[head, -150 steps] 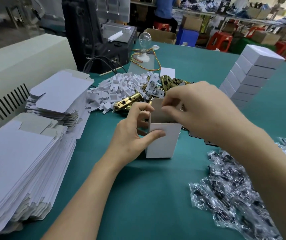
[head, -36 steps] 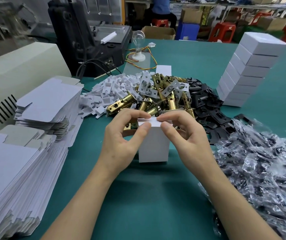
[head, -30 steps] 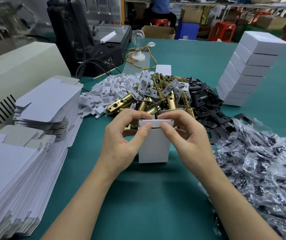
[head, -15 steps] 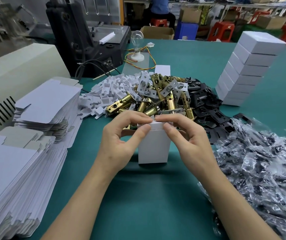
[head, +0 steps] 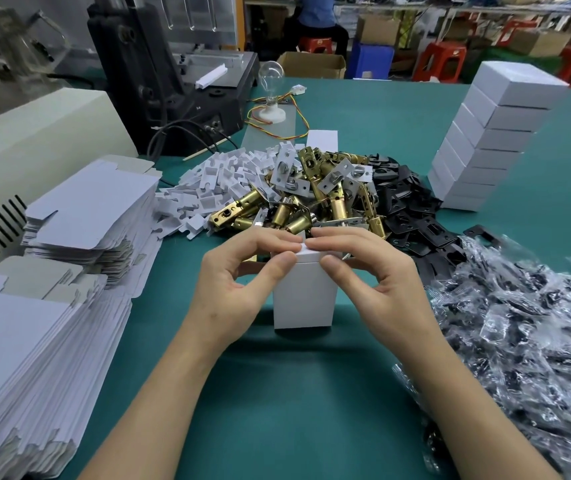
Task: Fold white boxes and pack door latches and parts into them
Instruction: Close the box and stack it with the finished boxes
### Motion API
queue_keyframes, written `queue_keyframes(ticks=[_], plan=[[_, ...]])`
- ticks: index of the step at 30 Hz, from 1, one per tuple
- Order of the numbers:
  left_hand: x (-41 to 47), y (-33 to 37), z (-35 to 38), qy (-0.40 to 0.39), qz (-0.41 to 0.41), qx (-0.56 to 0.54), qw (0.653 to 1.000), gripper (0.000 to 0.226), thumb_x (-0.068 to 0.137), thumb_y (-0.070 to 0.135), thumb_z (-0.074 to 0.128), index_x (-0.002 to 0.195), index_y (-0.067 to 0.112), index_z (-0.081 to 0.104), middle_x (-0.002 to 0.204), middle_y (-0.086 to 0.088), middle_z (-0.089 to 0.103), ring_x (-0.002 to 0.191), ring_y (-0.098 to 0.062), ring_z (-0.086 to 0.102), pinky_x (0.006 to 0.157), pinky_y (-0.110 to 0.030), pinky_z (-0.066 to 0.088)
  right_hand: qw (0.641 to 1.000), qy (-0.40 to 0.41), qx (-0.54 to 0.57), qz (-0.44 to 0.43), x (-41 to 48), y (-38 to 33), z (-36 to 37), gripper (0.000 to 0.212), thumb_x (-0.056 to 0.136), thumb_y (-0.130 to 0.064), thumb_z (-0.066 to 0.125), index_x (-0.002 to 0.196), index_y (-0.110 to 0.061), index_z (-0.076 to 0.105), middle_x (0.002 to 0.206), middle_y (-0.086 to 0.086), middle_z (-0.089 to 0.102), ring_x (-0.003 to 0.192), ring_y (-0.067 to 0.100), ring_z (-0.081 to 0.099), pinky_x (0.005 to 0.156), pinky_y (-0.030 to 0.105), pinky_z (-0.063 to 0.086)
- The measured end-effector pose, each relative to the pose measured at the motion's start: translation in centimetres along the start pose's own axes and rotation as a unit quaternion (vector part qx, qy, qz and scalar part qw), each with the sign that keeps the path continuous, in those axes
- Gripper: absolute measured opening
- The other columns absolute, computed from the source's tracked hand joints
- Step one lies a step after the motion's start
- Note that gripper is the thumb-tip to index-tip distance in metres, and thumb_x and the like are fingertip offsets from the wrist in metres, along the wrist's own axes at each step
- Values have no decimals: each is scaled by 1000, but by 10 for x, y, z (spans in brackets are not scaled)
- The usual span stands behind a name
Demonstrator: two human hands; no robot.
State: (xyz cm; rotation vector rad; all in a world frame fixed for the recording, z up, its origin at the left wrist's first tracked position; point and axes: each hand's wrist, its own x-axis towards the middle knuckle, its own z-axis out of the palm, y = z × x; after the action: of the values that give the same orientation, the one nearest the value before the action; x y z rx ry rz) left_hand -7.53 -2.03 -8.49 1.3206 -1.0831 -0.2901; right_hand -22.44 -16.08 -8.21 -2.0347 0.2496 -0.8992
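L hand [head: 239,282]: forearm in from lower left, palm turned inward, fingers curled. Pinches top left corner of white box [head: 303,299], thumb on near face just under lid edge, index on top flap.

R hand [head: 377,282]: mirrors L, forearm in from lower right. Pinches top right corner, thumb on near face, index laid over lid. Index tips of both hands almost touching above box centre.

White box: qty 1, upright on green table [head: 294,410], directly between both hands, lid flap down.

Counts and locations, ref. hands:
- Flat box blanks [head: 93,209]: 2 stacks, left of L hand, one farther, one nearer; sheets per stack too many to count.
- Door latches [head: 311,199]: 1 heap, brass and silver, just beyond fingertips; approx. a dozen visible, exact no. unclear.
- White inserts [head: 215,181]: 1 heap, beyond L hand, left of latches.
- Black plates [head: 405,202]: 1 heap, beyond R hand.
- Bagged parts [head: 519,341]: 1 heap, clear bags, right of R hand.
- Closed boxes [head: 485,143]: 1 leaning stack, approx. 8 high, far right beyond R hand.
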Motion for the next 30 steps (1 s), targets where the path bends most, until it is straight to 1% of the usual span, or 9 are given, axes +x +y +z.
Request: queue_keyframes(ticks=[3,7,11,14,17,20,25,27,30], plan=[[0,1,-2,-5,-1,0,1000,11,95,28,70,103,30,78,116,5,78,116,-24,71,86,-25,57,1000,0,-22,-22,1,2,-2,21,96,-19,70,116,-20,78,125,-7,71,124,13,64,93,24,53],[1,2,-6,-25,4,26,999,15,93,21,77,108,21,79,118,4,78,118,-21,71,88,-23,57,996,10,-66,-53,2,3,-4,26,91,-23,74,116,-18,78,124,-7,72,121,6,64,95,20,51],[0,3,-5,-34,12,32,999,20,91,14,75,110,14,80,119,1,77,119,-20,71,90,-24,57,992,21,-93,-83,1,3,-4,25,92,-23,74,115,-16,78,123,-5,73,119,4,66,95,20,50],[0,3,-5,-40,8,24,999,19,92,17,74,110,14,80,120,0,78,119,-21,71,91,-24,57,991,24,-97,-87,1,4,-4,23,92,-21,74,113,-15,79,123,-3,73,119,4,66,97,23,53],[0,3,-6,-42,8,23,999,19,91,18,73,109,15,80,119,3,78,118,-19,71,91,-22,56,991,23,-94,-89,0,4,-3,20,92,-19,75,111,-16,79,123,-2,73,118,5,67,95,22,55],[0,2,-8,-57,9,30,998,20,93,18,73,110,12,81,122,3,77,118,-19,72,94,-26,58,988,26,-111,-102,0,4,-3,17,95,-22,74,110,-16,80,123,-2,73,114,7,69,93,25,56],[1,-1,-14,-81,-4,28,996,22,90,17,76,112,19,81,124,7,77,119,-13,72,96,-24,57,985,26,-127,-110,-1,4,-2,17,96,-23,72,109,-14,80,121,-1,73,112,9,69,91,28,57],[0,-3,-13,-85,-34,-2,996,24,90,18,76,112,25,81,120,8,79,115,-12,73,95,-21,56,988,27,-119,-100,-1,4,-2,17,95,-21,72,108,-15,80,120,-2,72,112,8,68,90,27,56],[0,-3,-12,-77,-53,-37,995,23,89,23,75,110,25,82,115,5,80,116,-14,73,97,-21,56,989,26,-114,-89,0,4,0,16,96,-21,70,107,-15,80,118,-2,72,111,9,67,88,22,53]])
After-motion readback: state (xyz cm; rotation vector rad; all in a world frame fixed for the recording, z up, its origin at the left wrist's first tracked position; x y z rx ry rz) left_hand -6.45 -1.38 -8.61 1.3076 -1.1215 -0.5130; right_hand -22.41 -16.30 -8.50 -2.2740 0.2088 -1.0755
